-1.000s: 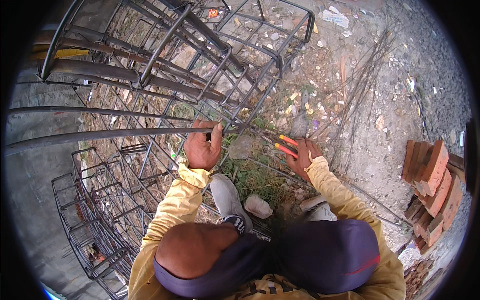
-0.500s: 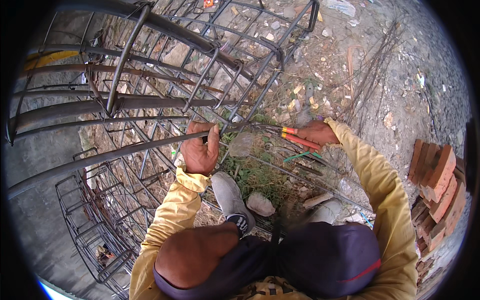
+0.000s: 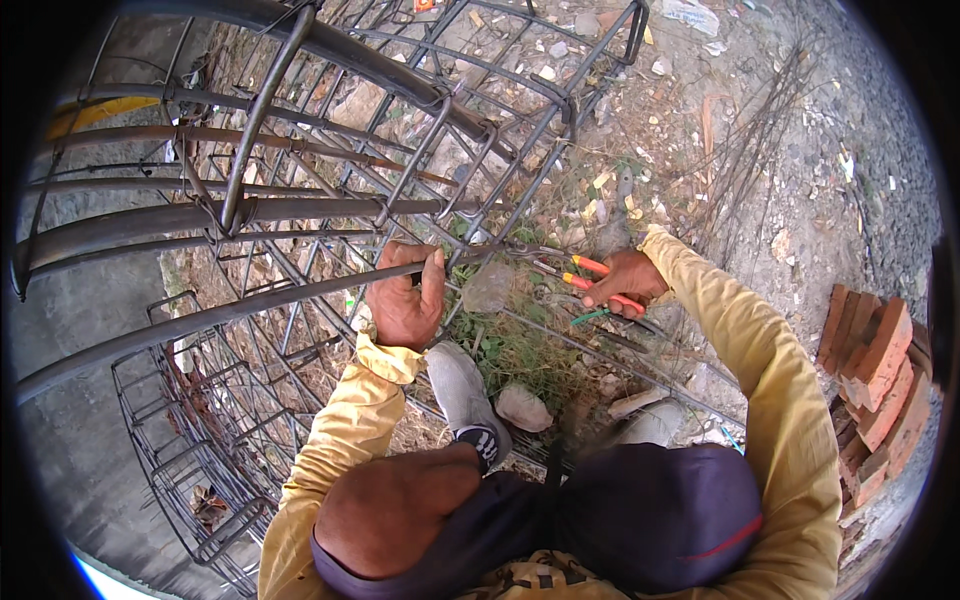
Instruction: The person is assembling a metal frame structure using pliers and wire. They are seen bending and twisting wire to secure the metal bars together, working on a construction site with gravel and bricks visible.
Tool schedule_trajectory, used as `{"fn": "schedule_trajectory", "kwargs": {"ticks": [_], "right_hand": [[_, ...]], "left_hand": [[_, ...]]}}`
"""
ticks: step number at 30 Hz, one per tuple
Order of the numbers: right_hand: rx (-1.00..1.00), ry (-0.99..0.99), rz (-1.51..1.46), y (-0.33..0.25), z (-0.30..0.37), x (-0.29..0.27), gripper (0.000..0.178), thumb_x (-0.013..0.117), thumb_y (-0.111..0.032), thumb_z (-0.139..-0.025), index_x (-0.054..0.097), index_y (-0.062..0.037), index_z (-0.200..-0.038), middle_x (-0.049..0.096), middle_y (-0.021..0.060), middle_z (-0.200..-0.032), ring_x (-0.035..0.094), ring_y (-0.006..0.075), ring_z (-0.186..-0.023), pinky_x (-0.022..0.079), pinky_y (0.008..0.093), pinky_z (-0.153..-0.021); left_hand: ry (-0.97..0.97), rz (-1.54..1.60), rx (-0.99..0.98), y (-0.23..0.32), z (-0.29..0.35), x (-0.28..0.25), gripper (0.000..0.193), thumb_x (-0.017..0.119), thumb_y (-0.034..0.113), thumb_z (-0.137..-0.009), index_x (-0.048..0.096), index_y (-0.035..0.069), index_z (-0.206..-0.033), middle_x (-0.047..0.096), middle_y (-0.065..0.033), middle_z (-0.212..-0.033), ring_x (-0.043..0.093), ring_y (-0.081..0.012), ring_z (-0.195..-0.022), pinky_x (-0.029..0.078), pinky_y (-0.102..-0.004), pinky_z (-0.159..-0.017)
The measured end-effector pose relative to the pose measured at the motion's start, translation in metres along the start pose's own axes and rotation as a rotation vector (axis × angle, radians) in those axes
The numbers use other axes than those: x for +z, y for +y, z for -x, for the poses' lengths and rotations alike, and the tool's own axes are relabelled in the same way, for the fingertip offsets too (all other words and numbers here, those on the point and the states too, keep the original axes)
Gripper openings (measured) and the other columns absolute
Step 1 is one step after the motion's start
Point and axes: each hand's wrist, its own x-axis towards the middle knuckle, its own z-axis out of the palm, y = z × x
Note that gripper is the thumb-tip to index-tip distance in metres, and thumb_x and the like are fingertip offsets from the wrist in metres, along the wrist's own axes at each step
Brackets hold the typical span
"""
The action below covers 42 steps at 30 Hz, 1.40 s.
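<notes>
In the middle of the frame, the left hand (image 3: 405, 298) stays closed around a dark metal bar (image 3: 250, 303), thumb up against it, much where it was a second ago. The bar runs to the left edge, and its far end now sits lower in the frame than then. The right hand (image 3: 628, 280), right of centre, has hold of pliers (image 3: 580, 283) with red and yellow handles; it is higher and farther right than a second ago. The handles stand wider apart than half a second ago. The pliers point left toward the bar; whether their jaws grip anything is too small to tell. A metal cage (image 3: 300, 209) fills the upper left.
</notes>
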Motion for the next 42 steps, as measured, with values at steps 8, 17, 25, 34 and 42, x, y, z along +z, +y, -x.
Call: {"fn": "schedule_trajectory", "kwargs": {"ticks": [8, 17, 25, 34, 42], "right_hand": [[-0.353, 0.880, 0.826, 0.020, 0.002, 0.044, 0.053, 0.067, -0.028, -0.082, 0.047, 0.0014, -0.121, 0.061, 0.0204, -0.097, 0.065, 0.0367, -0.082, 0.052, 0.0497, -0.070], [-0.434, 0.712, 0.569, 0.022, -0.007, 0.046, 0.061, 0.055, -0.054, -0.094, 0.053, 0.0008, -0.122, 0.065, 0.0236, -0.094, 0.065, 0.0380, -0.090, 0.051, 0.0433, -0.083], [-0.032, -0.384, -0.591, 0.036, -0.032, 0.005, 0.083, 0.030, -0.079, -0.089, 0.058, -0.0028, -0.106, 0.051, 0.0040, -0.070, 0.052, 0.0136, -0.058, 0.044, 0.0313, -0.049], [-0.161, 0.277, 0.223, 0.002, -0.015, 0.027, 0.064, 0.063, -0.056, -0.089, 0.050, 0.0024, -0.113, 0.063, 0.0116, -0.077, 0.066, 0.0198, -0.065, 0.056, 0.0373, -0.057], [-0.079, -0.017, -0.290, 0.026, -0.034, 0.014, 0.057, 0.079, -0.043, -0.075, 0.057, -0.0037, -0.111, 0.059, 0.0059, -0.067, 0.059, 0.0142, -0.050, 0.043, 0.0275, -0.040]], "left_hand": [[0.002, -0.049, 0.033, -0.002, 0.000, 0.000, 0.006, 0.065, 0.008, -0.089, 0.061, 0.005, -0.092, 0.056, -0.0124, -0.077, 0.058, -0.0284, -0.066, 0.045, -0.0385, -0.060], [0.012, -0.026, 0.034, 0.000, 0.000, 0.001, 0.007, 0.063, 0.010, -0.092, 0.060, 0.004, -0.091, 0.055, -0.0113, -0.077, 0.057, -0.0248, -0.064, 0.045, -0.0363, -0.059], [0.012, -0.023, 0.011, 0.001, -0.002, 0.001, 0.007, 0.067, 0.009, -0.087, 0.062, 0.006, -0.090, 0.058, -0.0134, -0.079, 0.060, -0.0325, -0.068, 0.047, -0.0415, -0.060], [0.008, -0.008, 0.007, -0.001, -0.001, -0.002, 0.007, 0.067, 0.009, -0.087, 0.062, 0.005, -0.090, 0.058, -0.0138, -0.079, 0.060, -0.0332, -0.068, 0.046, -0.0413, -0.060], [0.001, -0.026, -0.016, 0.001, -0.002, 0.000, 0.006, 0.066, 0.010, -0.088, 0.062, 0.005, -0.090, 0.058, -0.0145, -0.079, 0.060, -0.0338, -0.068, 0.046, -0.0410, -0.060]]}}
